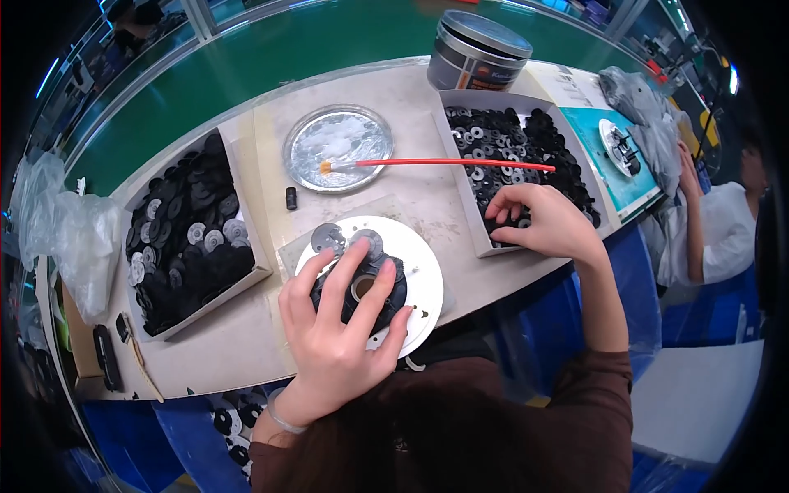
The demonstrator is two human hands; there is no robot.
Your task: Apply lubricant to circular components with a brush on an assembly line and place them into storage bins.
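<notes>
The person's left hand (333, 337) is spreading its grip wide, palm down, over a round white disc (426, 283). The fingers are standing apart and the thumb is splaying toward 2 o'clock. The hand is not closing around anything: it is resting on a black hubbed part (399, 292) seated on the disc, and one fingertip is touching a toothed grey wheel (370, 238). From the middle of that hand, the disc is lying toward 1 o'clock, under the fingers. The grey wheel is sitting at the disc's 12 o'clock, and a second grey wheel (327, 237) is sitting between 10 and 11.

From the disc, the right hand (542, 218) is hovering at 2 o'clock, over the near end of an open box (459, 181) of small dark parts. Its grip is curling, thumb near the index finger; whether it is pinching a part, one cannot tell.

A round metal dish (306, 164) holding whitish paste is lying near 12 o'clock on the pale surface (205, 361). A red-handled brush (460, 162) is stretching from it across the box. Between 9 and 10 o'clock, another box (246, 201) is holding black and grey discs.
</notes>
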